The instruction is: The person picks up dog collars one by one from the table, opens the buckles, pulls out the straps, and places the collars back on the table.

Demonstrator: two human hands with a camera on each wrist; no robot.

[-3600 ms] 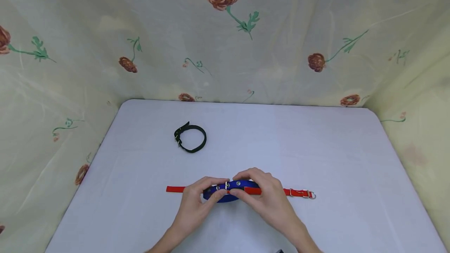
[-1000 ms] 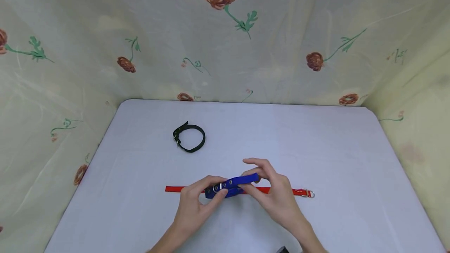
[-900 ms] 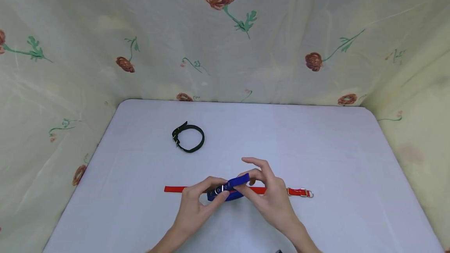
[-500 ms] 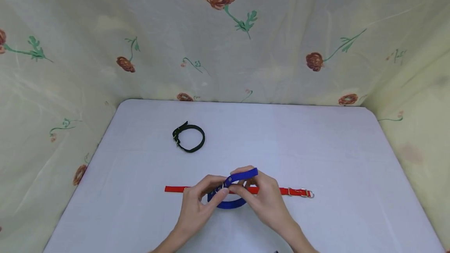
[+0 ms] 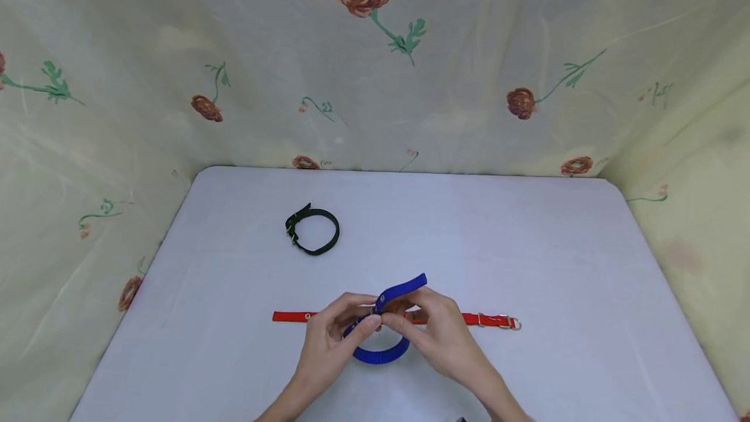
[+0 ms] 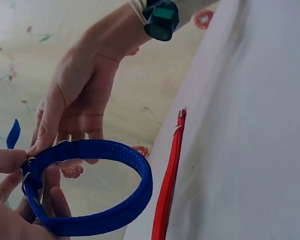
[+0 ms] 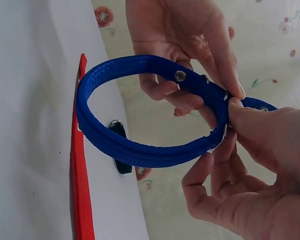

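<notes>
Both hands hold a blue collar (image 5: 379, 355) above the table, closed into a loop with eyelets and a metal buckle. My left hand (image 5: 331, 337) grips it at the buckle side with thumb and fingers. My right hand (image 5: 445, 331) pinches the strap at the buckle, its thumb tip meeting the left thumb. The free strap end sticks up to the upper right. In the right wrist view the loop of the collar (image 7: 135, 155) hangs toward the table, and the fingers partly hide the buckle.
A red collar (image 5: 489, 320) lies stretched out flat on the white table (image 5: 527, 246) beyond the hands, partly hidden by them. Farther back on the left rests a black collar (image 5: 336, 233), buckled into a ring. Flower-patterned cloth (image 5: 457, 83) surrounds the table.
The blue collar's loop has dropped from flat between the hands to a ring hanging lower. Its strap end now projects up past the buckle. The right fingers have moved in to the buckle.
</notes>
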